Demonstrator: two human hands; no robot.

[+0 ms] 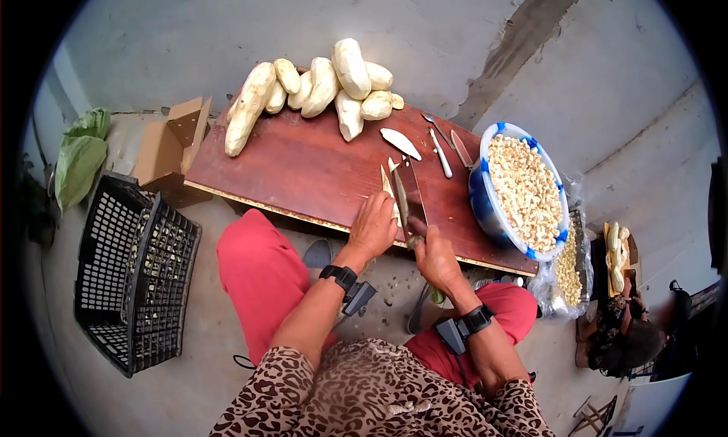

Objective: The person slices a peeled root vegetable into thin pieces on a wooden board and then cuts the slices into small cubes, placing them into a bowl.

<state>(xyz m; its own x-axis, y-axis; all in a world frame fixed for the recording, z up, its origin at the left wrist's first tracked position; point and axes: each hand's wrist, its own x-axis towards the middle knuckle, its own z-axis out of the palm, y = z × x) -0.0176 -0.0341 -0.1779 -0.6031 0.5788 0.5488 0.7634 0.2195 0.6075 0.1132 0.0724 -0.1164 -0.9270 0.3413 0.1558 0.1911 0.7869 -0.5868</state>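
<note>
My right hand (pixel 437 261) is closed round the handle of a broad-bladed kitchen knife (pixel 412 193), whose blade stands over the red-brown table. Beside the blade my left hand (pixel 374 225) presses down on pale strips of peeled root vegetable (pixel 387 181), its fingers wrapped over them. A long cut slice (pixel 400 143) of the same root lies just beyond the knife. Several whole peeled roots (pixel 323 87) are heaped along the table's far edge. To the right a blue-and-white basin (pixel 481 197) holds many small diced pieces (pixel 523 191).
A white-handled knife (pixel 440 153), a red peeler-like tool (pixel 461 149) and a fork (pixel 436 126) lie near the basin. Black plastic crates (pixel 163 285) and a cardboard box (pixel 168 147) stand left. Another person (pixel 626 335) sits at right, near a plastic-lined tray (pixel 569 274) of diced pieces.
</note>
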